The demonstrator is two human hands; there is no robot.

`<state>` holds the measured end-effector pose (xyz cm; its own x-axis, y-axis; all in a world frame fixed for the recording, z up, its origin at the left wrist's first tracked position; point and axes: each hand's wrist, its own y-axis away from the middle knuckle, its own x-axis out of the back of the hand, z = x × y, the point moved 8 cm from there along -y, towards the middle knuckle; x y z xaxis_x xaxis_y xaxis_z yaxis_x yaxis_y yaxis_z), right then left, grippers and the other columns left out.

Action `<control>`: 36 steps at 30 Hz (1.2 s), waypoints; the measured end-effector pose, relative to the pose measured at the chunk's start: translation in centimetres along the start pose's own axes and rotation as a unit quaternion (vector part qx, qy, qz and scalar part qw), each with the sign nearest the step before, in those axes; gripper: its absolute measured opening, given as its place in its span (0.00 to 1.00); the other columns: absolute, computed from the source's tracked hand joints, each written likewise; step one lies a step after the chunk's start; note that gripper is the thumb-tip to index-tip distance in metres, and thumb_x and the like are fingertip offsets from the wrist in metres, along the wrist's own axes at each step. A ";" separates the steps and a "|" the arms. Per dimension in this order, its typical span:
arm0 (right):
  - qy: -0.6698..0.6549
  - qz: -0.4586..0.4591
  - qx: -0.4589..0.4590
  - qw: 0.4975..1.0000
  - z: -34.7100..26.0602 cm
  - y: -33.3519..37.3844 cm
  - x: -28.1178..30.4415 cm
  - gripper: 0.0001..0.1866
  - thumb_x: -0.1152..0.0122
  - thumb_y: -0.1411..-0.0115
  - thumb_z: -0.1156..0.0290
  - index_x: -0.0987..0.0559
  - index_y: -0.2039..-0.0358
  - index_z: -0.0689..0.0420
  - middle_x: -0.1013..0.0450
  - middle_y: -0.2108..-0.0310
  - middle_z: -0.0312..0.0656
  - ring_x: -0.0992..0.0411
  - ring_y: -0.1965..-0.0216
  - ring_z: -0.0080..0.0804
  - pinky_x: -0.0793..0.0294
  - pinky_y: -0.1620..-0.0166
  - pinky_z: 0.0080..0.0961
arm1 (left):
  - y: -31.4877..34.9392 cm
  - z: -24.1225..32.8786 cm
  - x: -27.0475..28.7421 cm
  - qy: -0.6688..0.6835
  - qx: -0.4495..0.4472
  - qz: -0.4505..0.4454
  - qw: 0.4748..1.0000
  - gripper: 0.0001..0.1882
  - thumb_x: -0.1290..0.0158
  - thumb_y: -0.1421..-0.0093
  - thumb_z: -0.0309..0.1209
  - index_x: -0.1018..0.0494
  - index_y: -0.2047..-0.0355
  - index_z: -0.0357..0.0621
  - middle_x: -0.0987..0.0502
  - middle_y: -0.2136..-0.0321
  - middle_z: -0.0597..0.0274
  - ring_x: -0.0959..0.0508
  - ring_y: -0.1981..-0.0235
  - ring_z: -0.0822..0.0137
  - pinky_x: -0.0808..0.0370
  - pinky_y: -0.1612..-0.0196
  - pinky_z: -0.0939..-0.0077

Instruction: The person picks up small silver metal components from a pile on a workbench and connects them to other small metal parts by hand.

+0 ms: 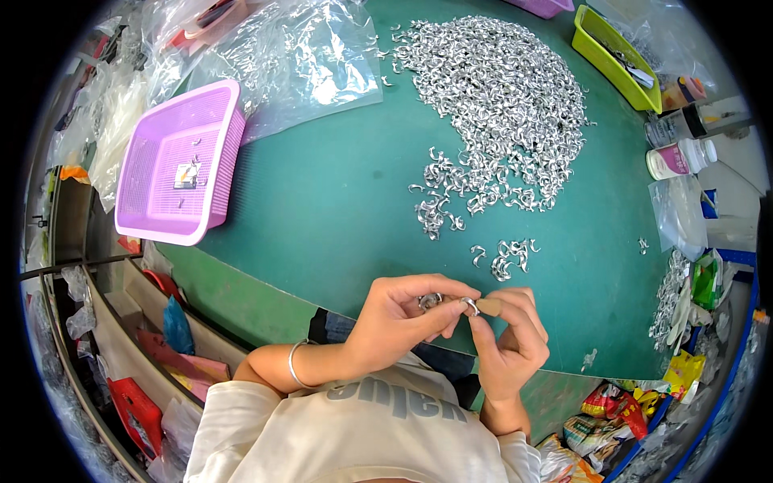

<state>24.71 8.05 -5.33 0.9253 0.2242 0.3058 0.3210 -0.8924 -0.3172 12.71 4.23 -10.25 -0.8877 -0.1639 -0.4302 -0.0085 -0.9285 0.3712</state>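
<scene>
Both of my hands meet at the table's near edge, fingers closed. My left hand (pixel 407 318) pinches a small curved silver metal piece (pixel 471 306) between thumb and forefinger. Further silvery metal (pixel 431 301) shows in the curl of its fingers. My right hand (pixel 513 342) grips the same curved piece from the other side, its thumb just below it. A small tan patch (pixel 488 307) lies at the right fingertips; whether it is a finger cover or a separate thing, I cannot tell. Just beyond my hands is a small cluster of similar curved pieces (pixel 510 259).
A large heap of curved metal pieces (pixel 507 97) spreads over the green table (pixel 322 201). At the left stands a purple basket (pixel 137 181) beside clear plastic sheeting (pixel 322 64). A yellow-green tray (pixel 592 40) and a white bottle (pixel 676 159) line the right side.
</scene>
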 end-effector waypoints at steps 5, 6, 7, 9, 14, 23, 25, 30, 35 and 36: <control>-0.021 -0.001 -0.006 1.000 0.0 0.3 0.1 0.12 0.37 0.63 0.86 0.25 0.74 0.67 0.29 0.73 0.45 0.34 0.71 0.36 0.35 0.69 0.25 | 0.3 0.9 -0.3 0.002 -0.054 -0.013 0.998 0.08 0.51 0.46 0.17 0.26 0.65 0.32 0.26 0.72 0.58 0.30 0.79 0.77 0.38 0.82 0.87; -0.027 -0.002 -0.006 1.000 0.0 0.3 0.1 0.12 0.37 0.63 0.86 0.25 0.74 0.68 0.29 0.73 0.45 0.34 0.71 0.36 0.35 0.69 0.25 | 0.3 1.0 -0.3 0.000 -0.064 -0.019 0.998 0.08 0.51 0.46 0.17 0.26 0.65 0.32 0.26 0.72 0.58 0.30 0.79 0.77 0.38 0.82 0.87; -0.029 -0.001 -0.006 1.000 0.0 0.3 0.1 0.12 0.38 0.62 0.86 0.25 0.73 0.68 0.29 0.73 0.45 0.34 0.71 0.36 0.35 0.69 0.26 | 0.3 1.0 -0.3 0.003 -0.066 -0.019 0.998 0.08 0.51 0.47 0.17 0.26 0.65 0.32 0.26 0.72 0.58 0.30 0.79 0.77 0.38 0.82 0.87; -0.033 0.000 -0.005 0.999 0.0 0.4 0.2 0.11 0.38 0.62 0.86 0.25 0.73 0.68 0.29 0.73 0.45 0.34 0.71 0.36 0.35 0.69 0.26 | 0.4 1.1 -0.4 0.009 -0.070 -0.020 0.997 0.08 0.51 0.47 0.17 0.26 0.65 0.33 0.26 0.71 0.57 0.30 0.79 0.77 0.38 0.82 0.88; -0.047 -0.003 -0.013 0.999 0.1 0.5 0.1 0.11 0.39 0.61 0.86 0.26 0.73 0.68 0.29 0.72 0.46 0.34 0.71 0.36 0.35 0.68 0.25 | 0.6 1.7 -0.6 -0.004 -0.104 -0.025 0.994 0.08 0.51 0.47 0.17 0.26 0.65 0.33 0.26 0.71 0.58 0.30 0.80 0.78 0.39 0.83 0.88; -0.171 0.008 -0.094 0.981 1.3 1.1 0.0 0.07 0.43 0.54 0.84 0.27 0.72 0.70 0.30 0.72 0.47 0.34 0.70 0.31 0.35 0.67 0.22 | 0.7 1.5 -0.7 -0.008 -0.119 -0.049 0.992 0.09 0.47 0.51 0.14 0.26 0.67 0.32 0.27 0.68 0.55 0.29 0.74 0.77 0.34 0.75 0.86; -0.182 0.006 -0.096 0.979 1.4 1.1 -0.1 0.06 0.44 0.53 0.84 0.27 0.71 0.70 0.30 0.71 0.47 0.34 0.70 0.31 0.35 0.66 0.22 | 0.7 1.7 -0.8 -0.013 -0.123 -0.053 0.991 0.10 0.47 0.51 0.13 0.27 0.67 0.32 0.27 0.68 0.55 0.30 0.73 0.77 0.34 0.74 0.85; -0.194 0.001 -0.098 0.976 1.4 1.2 -0.2 0.06 0.45 0.53 0.84 0.26 0.71 0.70 0.30 0.72 0.46 0.34 0.70 0.30 0.35 0.66 0.22 | 1.0 1.7 -0.9 -0.005 -0.128 -0.063 0.990 0.10 0.46 0.52 0.13 0.27 0.67 0.32 0.27 0.68 0.55 0.30 0.73 0.77 0.34 0.73 0.85; -0.206 0.016 -0.102 0.973 1.4 1.4 -0.2 0.06 0.44 0.53 0.84 0.27 0.72 0.69 0.30 0.72 0.46 0.34 0.70 0.31 0.35 0.67 0.23 | 1.0 1.5 -0.9 -0.006 -0.125 -0.058 0.990 0.09 0.46 0.51 0.14 0.27 0.67 0.32 0.27 0.69 0.56 0.29 0.72 0.77 0.34 0.74 0.86; -0.209 0.021 -0.100 0.973 1.3 1.4 -0.2 0.06 0.44 0.53 0.84 0.27 0.72 0.69 0.30 0.72 0.46 0.34 0.70 0.31 0.35 0.67 0.23 | 1.0 1.3 -0.8 -0.004 -0.122 -0.053 0.991 0.09 0.47 0.51 0.14 0.27 0.68 0.32 0.26 0.70 0.56 0.29 0.72 0.77 0.34 0.74 0.87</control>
<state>25.30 7.24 -7.03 0.9516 0.2878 -0.1079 0.2738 -0.9533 -0.1279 12.79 3.88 -8.43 -0.8916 -0.0588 -0.4490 0.0081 -0.9934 0.1141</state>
